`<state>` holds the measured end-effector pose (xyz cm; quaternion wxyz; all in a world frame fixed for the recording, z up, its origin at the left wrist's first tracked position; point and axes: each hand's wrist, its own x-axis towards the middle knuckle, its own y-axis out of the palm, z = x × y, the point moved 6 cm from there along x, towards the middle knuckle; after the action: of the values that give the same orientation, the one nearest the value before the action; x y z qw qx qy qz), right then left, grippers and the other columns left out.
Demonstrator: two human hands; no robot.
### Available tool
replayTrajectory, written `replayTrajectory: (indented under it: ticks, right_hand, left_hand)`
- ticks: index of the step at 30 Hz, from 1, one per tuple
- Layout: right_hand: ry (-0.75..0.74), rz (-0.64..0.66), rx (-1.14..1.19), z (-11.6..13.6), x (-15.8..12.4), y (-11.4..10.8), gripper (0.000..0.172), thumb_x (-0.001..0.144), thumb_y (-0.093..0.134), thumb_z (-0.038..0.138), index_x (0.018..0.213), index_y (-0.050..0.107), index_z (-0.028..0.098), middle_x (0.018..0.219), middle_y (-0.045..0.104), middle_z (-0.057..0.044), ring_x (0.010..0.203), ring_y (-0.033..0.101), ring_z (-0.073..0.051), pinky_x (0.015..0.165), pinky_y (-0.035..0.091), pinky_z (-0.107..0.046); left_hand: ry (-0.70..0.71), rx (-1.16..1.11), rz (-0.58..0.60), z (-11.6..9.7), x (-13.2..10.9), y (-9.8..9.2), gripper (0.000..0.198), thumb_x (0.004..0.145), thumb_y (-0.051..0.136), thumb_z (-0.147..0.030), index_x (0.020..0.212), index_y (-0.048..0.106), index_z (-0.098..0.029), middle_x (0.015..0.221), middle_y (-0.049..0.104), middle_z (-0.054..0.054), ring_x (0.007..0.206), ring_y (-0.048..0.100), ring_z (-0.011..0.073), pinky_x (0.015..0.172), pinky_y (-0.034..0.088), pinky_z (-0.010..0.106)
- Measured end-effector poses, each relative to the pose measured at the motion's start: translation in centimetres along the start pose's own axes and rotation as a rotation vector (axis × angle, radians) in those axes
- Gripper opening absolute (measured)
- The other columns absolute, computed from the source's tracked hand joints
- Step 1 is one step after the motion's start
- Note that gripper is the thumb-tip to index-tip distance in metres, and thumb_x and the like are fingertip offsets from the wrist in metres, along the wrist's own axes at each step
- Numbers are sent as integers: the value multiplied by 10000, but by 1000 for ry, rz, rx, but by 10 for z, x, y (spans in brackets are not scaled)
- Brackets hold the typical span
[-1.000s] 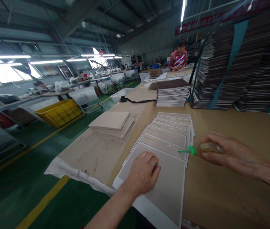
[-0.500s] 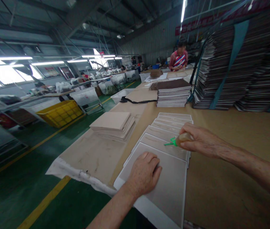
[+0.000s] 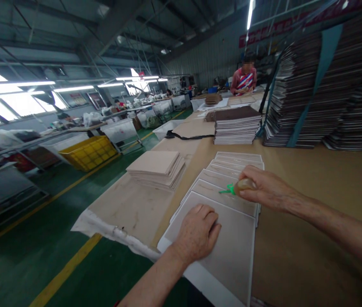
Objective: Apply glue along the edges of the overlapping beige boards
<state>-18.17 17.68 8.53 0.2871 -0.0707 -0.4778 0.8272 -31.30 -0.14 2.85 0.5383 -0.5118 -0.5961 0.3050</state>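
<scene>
My right hand is wrapped round a glue bottle, a tan squeeze bottle with a green nozzle that points left. The nozzle tip is just over one of several overlapping grey-beige panels with white edges, fanned out away from me. Thin brownish streaks run across some of those panels. On the nearest, largest exposed panel lies my left hand, palm down and holding nothing, its fingers slightly bent and resting on the surface.
Left of the fan sits a stack of beige boards. Beyond it are a black strap and a stack of dark-topped boards. Tall strapped piles stand at right. Across the table is another person; a yellow bin stands left.
My right hand has moved the bottle slightly left across the panels. The left hand stays on the nearest panel. The whole view has shifted a little.
</scene>
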Motion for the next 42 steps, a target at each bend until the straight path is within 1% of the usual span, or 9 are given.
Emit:
replayTrajectory:
  ticks: [4,10,14,18,22,25,30,35,42]
  right_hand:
    - [13,63,12,-10,-26,-21,294,823,591,525,925,602,250,886,644,-37,779,603,-243,673,414,-369]
    - [78,19,13,-26,-57,-43,296,789,600,532,904,638,262,880,666,-44,794,626,-271,700,447,-399]
    - [74,-26,34,-21,-51,-29,283,785,594,511,895,626,252,838,640,-32,761,605,-250,666,423,-373]
    - [38,-83,103,-8,-35,-9,302,801,580,516,922,617,242,849,628,-18,771,601,-230,678,424,-356]
    - [1,-126,187,9,-21,2,344,816,557,539,980,615,243,843,623,-11,733,587,-223,660,417,-353]
    - [-41,-110,213,26,-12,9,342,815,564,538,980,616,244,878,629,-17,777,595,-231,697,428,-364]
    - [-98,-51,191,49,8,29,307,818,556,498,975,615,242,934,625,-30,855,594,-240,739,414,-373]
    - [-121,-21,129,56,27,48,287,837,530,477,979,591,235,970,620,-41,869,589,-241,748,399,-370]
    - [-140,85,6,63,25,42,164,867,598,344,981,585,227,962,637,-41,830,587,-229,691,362,-332]
  left_hand:
    - [-15,23,4,3,-1,4,117,985,588,-233,1006,682,-167,1065,650,108,1000,588,274,925,538,443]
    - [-1,60,61,0,2,3,171,1026,524,-259,984,676,-192,979,644,96,946,579,283,900,548,468]
    - [-3,75,107,-11,0,-10,130,1007,566,-226,967,681,-181,1005,671,102,970,616,291,896,580,474]
    - [-37,71,119,-22,-20,-22,102,972,635,-197,1048,694,-164,1159,697,114,1105,645,294,1017,577,476]
    - [-162,19,38,-20,-50,-22,249,957,662,-206,1198,695,-155,1352,666,146,1274,615,331,1137,528,536]
    - [-212,-3,-46,-16,-64,-16,311,967,651,-218,1267,687,-144,1371,671,172,1285,626,345,1135,534,570]
    - [-255,-61,-53,-12,-66,-11,315,949,705,-248,1256,710,-176,1369,693,140,1284,639,330,1141,538,549]
    - [-282,-83,-6,-10,-67,-11,367,953,702,-231,1314,694,-161,1424,670,139,1347,606,320,1186,497,531]
    - [-287,-91,9,-12,-67,-10,368,955,702,-240,1312,697,-148,1416,673,138,1346,606,322,1192,491,521]
